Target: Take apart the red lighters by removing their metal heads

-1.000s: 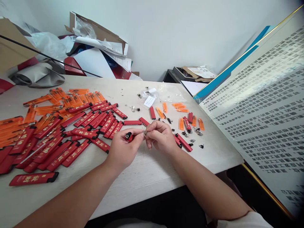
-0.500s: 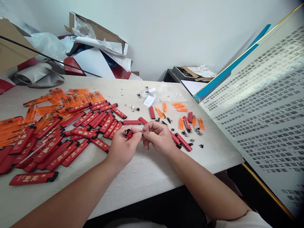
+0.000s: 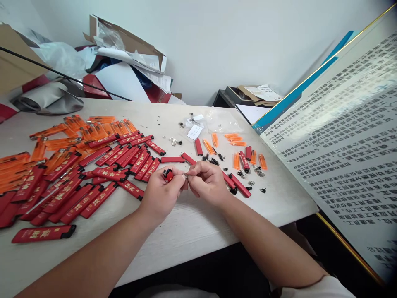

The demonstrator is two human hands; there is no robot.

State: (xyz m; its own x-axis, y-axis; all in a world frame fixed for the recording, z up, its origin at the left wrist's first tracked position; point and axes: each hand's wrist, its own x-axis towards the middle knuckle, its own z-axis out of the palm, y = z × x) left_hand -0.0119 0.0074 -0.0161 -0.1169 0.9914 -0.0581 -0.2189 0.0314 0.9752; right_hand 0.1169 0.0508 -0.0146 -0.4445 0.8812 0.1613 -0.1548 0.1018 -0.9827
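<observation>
My left hand (image 3: 163, 192) is closed around a red lighter (image 3: 168, 176) with its black-and-metal end upward. The fingertips of my right hand (image 3: 207, 182) are pinched against my left thumb and finger, on a tiny metallic piece (image 3: 186, 176) too small to make out. Left of my hands lies a pile of red lighters (image 3: 70, 192) with gold characters. Orange lighters (image 3: 96, 130) lie behind and left of them. More red cases (image 3: 240, 185), orange cases (image 3: 237, 161) and small black parts (image 3: 214, 161) are scattered to the right.
Clear plastic bags with a white label (image 3: 194, 131) lie at the table's back. A large printed board (image 3: 341, 145) leans along the right side. Cartons, papers (image 3: 122, 78) and a grey roll (image 3: 46, 98) are heaped at the back left.
My right hand's fingers have closed in tighter against my left fingertips, more curled than before. The lighter in my left hand has shifted very slightly. Things on the table have not moved.
</observation>
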